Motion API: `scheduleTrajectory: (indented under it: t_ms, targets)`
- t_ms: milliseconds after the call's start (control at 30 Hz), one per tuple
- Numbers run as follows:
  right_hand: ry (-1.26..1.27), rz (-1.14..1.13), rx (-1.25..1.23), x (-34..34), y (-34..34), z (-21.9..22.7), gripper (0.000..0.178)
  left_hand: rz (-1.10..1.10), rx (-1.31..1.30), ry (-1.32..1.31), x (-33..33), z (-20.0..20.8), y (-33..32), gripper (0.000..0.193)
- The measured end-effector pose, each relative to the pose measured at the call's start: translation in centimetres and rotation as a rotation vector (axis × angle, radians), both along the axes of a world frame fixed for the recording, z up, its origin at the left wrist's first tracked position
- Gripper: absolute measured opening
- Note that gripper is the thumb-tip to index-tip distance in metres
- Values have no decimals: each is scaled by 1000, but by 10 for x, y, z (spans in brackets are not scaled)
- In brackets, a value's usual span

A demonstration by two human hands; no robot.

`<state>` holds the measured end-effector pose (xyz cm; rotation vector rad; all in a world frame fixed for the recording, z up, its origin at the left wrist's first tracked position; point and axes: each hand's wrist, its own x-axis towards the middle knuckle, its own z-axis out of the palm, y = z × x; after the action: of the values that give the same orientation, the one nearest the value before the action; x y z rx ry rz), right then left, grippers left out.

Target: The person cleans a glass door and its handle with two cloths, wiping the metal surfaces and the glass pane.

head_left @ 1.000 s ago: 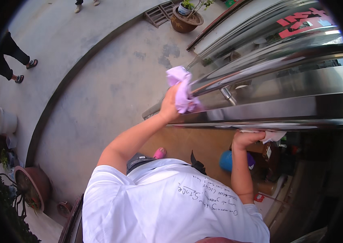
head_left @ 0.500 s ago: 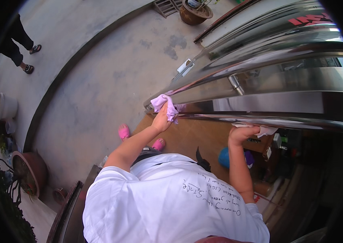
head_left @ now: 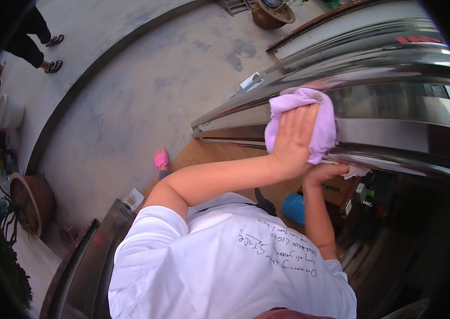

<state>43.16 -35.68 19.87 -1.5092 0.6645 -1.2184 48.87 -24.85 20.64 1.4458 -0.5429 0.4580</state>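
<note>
My left hand (head_left: 295, 139) presses a lilac cloth (head_left: 327, 125) against the glass and shiny metal frame of a door (head_left: 384, 133). Its fingers lie nearly straight over the cloth, which bunches around them. Beneath the left hand and to its right, my right hand (head_left: 325, 173) is closed at the door's near metal edge, thumb pointing right. A pale, thin cloth or tissue (head_left: 356, 171) sticks out from under that thumb. The left hand and the cloth partly hide the door's edge and the right fingers.
Behind the door stand a blue cylindrical container (head_left: 293, 208) and wooden furniture (head_left: 331, 192) with small items. One pink slipper (head_left: 161, 159) shows on my foot. Flowerpots (head_left: 36, 202) and a white bucket (head_left: 9, 112) stand at left. A person's legs (head_left: 25, 45) are at the far left.
My left hand has swept the lilac cloth right along the door, from its far-left edge to beside the right hand. The cloth is more spread out. My right hand stays at the edge.
</note>
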Motion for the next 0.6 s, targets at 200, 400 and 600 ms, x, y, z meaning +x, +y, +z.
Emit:
scheduleTrajectory:
  t_ms: [200, 400, 600]
  targets:
    - [-78, 13, 132, 2, 16, 14, 67, 109, -41, -147, 5, -28, -10, 68]
    - [-84, -53, -271, 4, -11, 1, 76, -88, 276, 147, -5, -139, -21, 64]
    - [-48, -54, -213, 18, -14, 7, 79, 88, 299, 330, -12, -288, -3, 68]
